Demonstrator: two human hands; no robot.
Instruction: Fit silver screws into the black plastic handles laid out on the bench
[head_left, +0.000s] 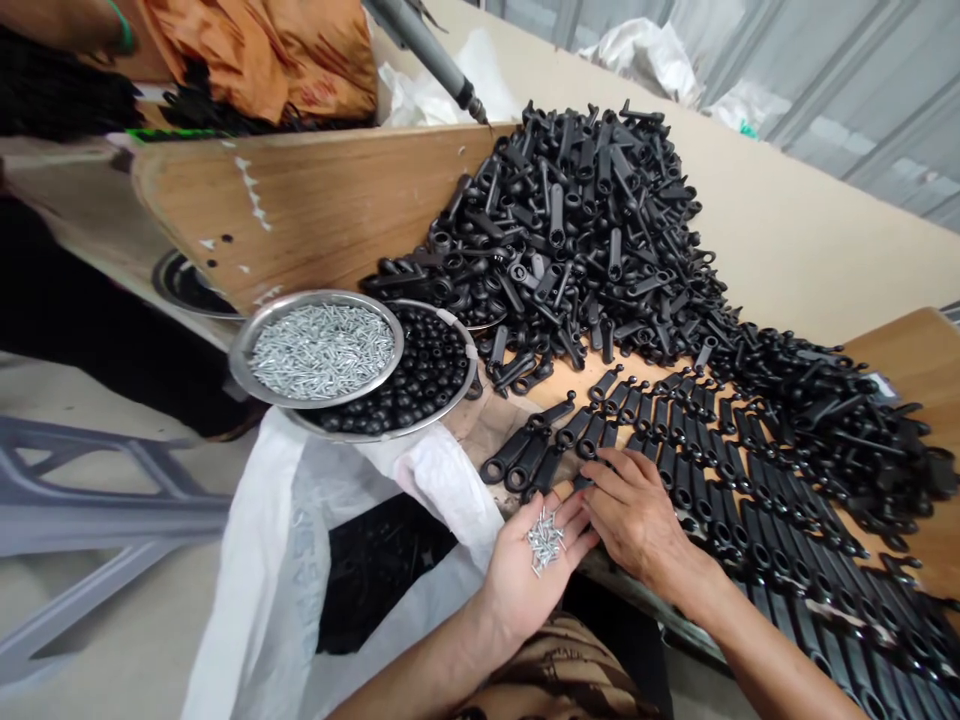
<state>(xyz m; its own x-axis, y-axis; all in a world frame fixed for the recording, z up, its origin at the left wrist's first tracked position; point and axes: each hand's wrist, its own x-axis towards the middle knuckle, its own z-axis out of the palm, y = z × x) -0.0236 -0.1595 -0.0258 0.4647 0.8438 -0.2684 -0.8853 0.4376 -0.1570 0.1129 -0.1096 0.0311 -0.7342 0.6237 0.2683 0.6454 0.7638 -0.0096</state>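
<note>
My left hand (pixel 529 565) lies palm up at the table's near edge, cupped under a small heap of silver screws (pixel 546 540). One of its fingers has a tan wrap. My right hand (pixel 636 515) is beside it, palm down, with its fingers bent and pressed together at the near ends of the black crank handles (pixel 577 425). Whatever those fingertips pinch is hidden or too small to make out. The handles lie side by side in slanting rows, many with a round knob on the far end.
A steel bowl of screws (pixel 322 350) overlaps a wider tray (pixel 471 350) of black knobs (pixel 420 375). Behind rises a large pile of black handles (pixel 585 210). A power screwdriver (pixel 442 65) hangs above a wooden divider (pixel 337 200). A white sack (pixel 262 560) hangs open below; another person stands left.
</note>
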